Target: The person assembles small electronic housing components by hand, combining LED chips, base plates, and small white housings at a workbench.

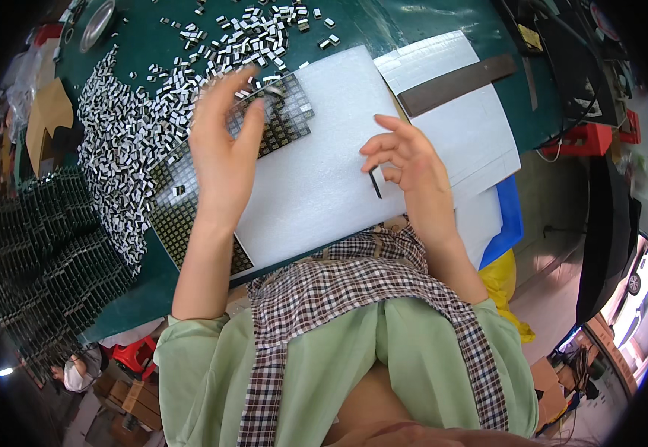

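Observation:
My left hand is over a dark grid panel of small square cells, its thumb and forefinger curved and apart. Small silvery pieces lie on the grid by those fingertips; none is plainly held. Part of the panel is hidden under my hand and forearm. Above a white foam sheet, the fingers of my right hand curl round a thin black rod with a bent upper end. Its forefinger is stretched out to the left.
A large heap of small silvery metal pieces spreads over the green table at the left and back. Stacked dark grid panels stand at the left. On the right are white sheets, a dark flat bar and a blue tray.

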Demonstrator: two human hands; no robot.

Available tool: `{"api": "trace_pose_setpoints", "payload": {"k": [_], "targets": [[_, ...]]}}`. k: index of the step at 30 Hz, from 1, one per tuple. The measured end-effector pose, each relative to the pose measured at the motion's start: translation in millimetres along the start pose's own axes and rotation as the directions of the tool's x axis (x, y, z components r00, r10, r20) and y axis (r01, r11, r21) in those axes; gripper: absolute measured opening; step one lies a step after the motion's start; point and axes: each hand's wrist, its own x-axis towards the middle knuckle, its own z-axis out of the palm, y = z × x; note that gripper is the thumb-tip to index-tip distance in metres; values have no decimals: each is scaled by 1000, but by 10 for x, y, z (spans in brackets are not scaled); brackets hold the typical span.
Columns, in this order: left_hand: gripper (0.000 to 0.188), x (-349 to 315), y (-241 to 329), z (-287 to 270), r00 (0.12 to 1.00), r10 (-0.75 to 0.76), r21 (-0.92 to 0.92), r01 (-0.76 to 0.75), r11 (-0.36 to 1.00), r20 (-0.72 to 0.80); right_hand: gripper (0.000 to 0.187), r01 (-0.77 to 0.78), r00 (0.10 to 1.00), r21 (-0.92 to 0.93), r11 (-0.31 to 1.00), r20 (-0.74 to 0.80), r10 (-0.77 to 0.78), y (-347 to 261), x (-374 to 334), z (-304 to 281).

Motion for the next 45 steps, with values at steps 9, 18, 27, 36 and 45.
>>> {"api": "trace_pose_setpoints", "payload": {"k": [9,18,27,36,45], "targets": [[67,-398,483,289,840,350,101,-425,900,415,55,-136,991,365,921,50,127,-67,-7,45],[62,-502,430,360,882,312,-29,-323,946,354,54,-165,986,382,909,47,159,-84,-57,51],[64,-535,462,372,837,453,31,-484,874,306,54,-176,984,364,915,95,151,-114,-101,10],[49,-604,474,473,823,532,387,-565,728,201,28,-86,991,-34,996,-104,82,9,-159,117],[66,-555,496,351,870,380,244,-461,853,315,18,-93,976,-47,995,-203,81,91,-182,65]]}}
